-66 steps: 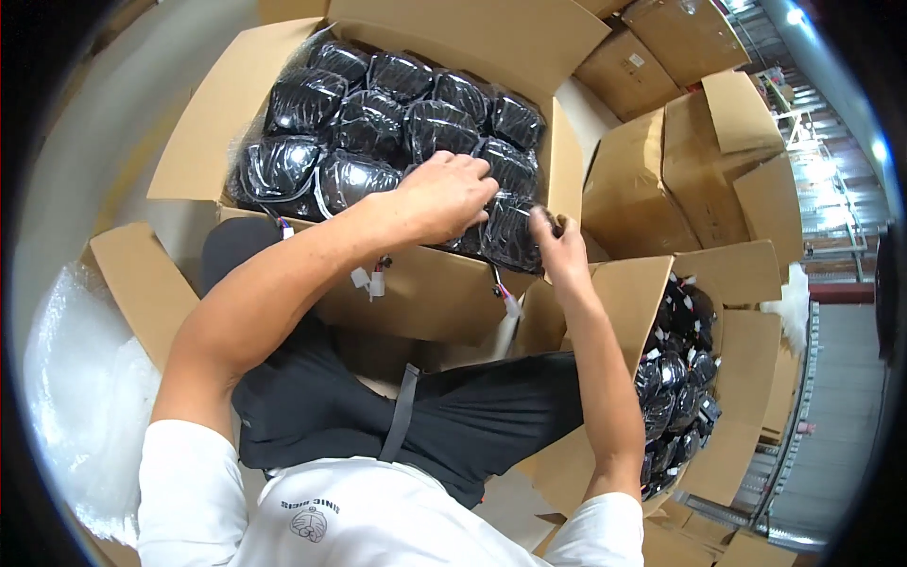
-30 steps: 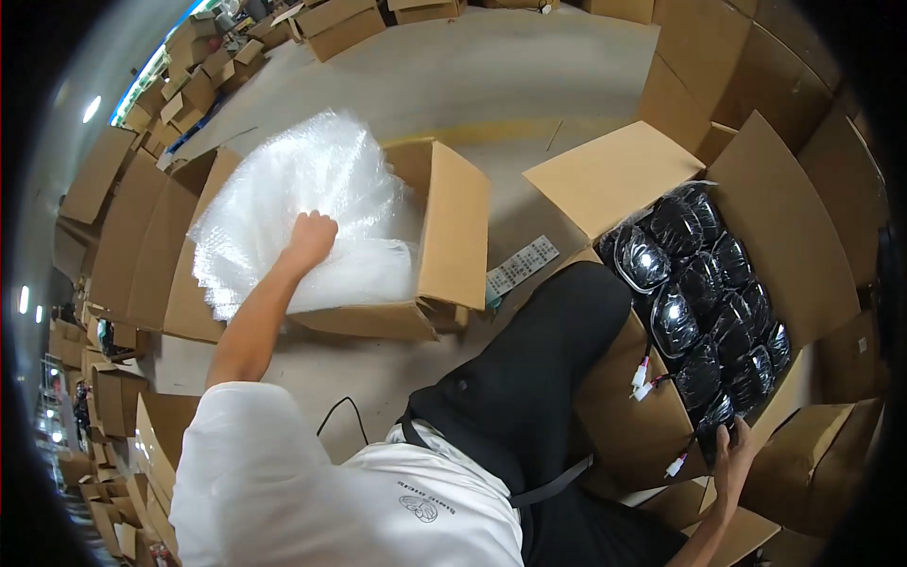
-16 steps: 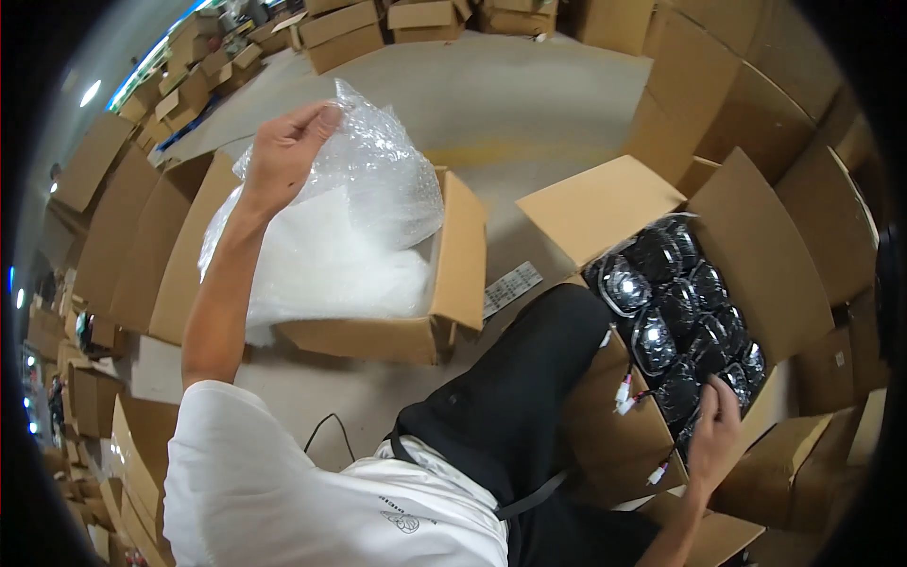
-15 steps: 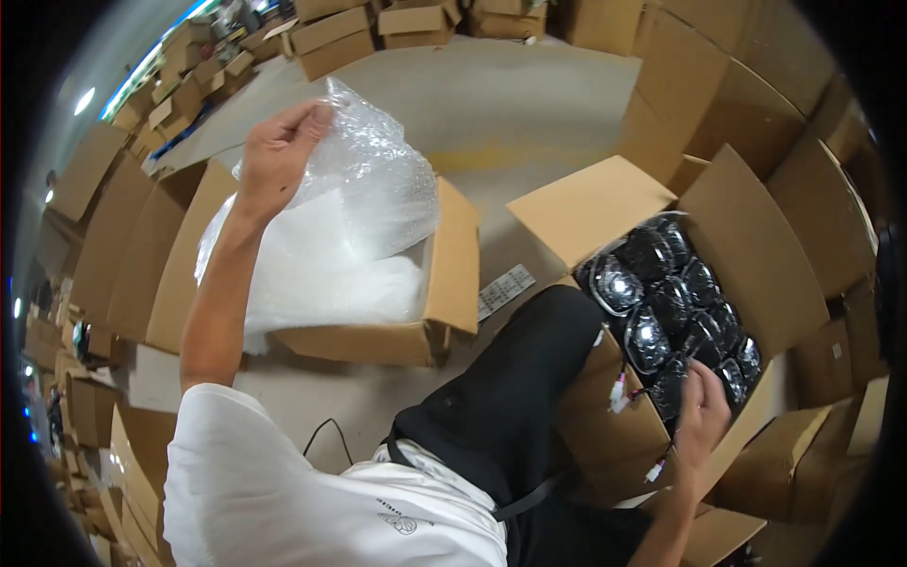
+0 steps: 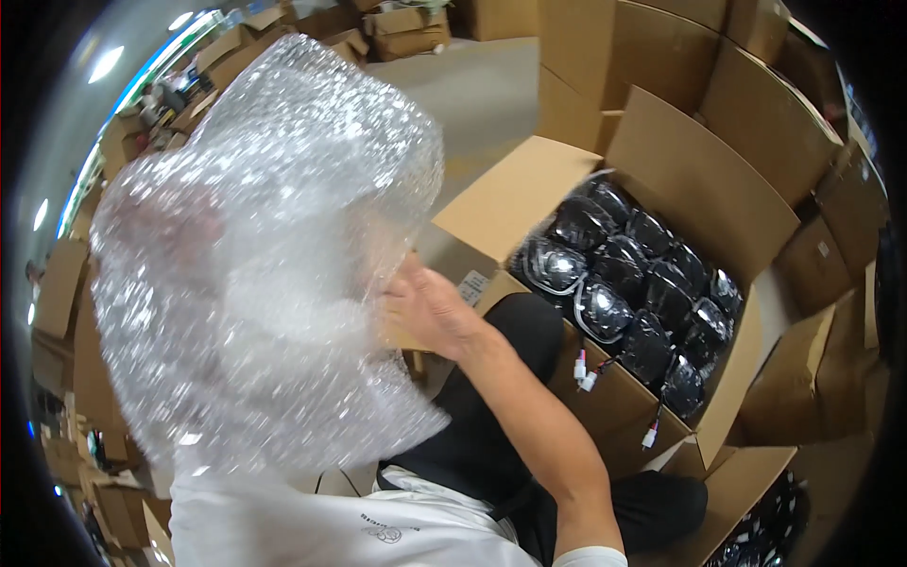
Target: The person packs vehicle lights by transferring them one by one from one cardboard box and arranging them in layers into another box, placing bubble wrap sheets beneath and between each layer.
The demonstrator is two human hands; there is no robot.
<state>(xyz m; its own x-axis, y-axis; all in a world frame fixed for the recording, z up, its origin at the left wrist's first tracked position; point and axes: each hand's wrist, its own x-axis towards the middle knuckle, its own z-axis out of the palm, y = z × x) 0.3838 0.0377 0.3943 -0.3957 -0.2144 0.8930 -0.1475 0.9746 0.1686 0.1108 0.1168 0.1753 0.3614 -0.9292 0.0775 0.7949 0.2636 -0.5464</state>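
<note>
A large clear sheet of bubble wrap (image 5: 283, 161) hangs raised in front of me at the left, smeared by motion. Through it, my left hand (image 5: 184, 222) shows only as a dim reddish blur; the sheet hangs from it. At the sheet's right edge is my right hand (image 5: 425, 300), its fingers behind or against the plastic, so their grip is hidden. To the right, an open carton (image 5: 624, 402) holds several black, shiny, plastic-wrapped rounded parts (image 5: 605, 307). White connectors (image 5: 650, 438) on short wires hang over its near side.
Tall cartons (image 5: 661, 57) are stacked behind the open one, and more (image 5: 803, 369) stand at the right. Another open carton (image 5: 746, 491) with black parts sits at the lower right. My bent knee (image 5: 524, 331) is between the bubble wrap and the black parts' carton.
The bubble wrap has come up out of the left carton toward me and spread wide. My right hand has left the black parts and moved left to the sheet. The view has shifted.
</note>
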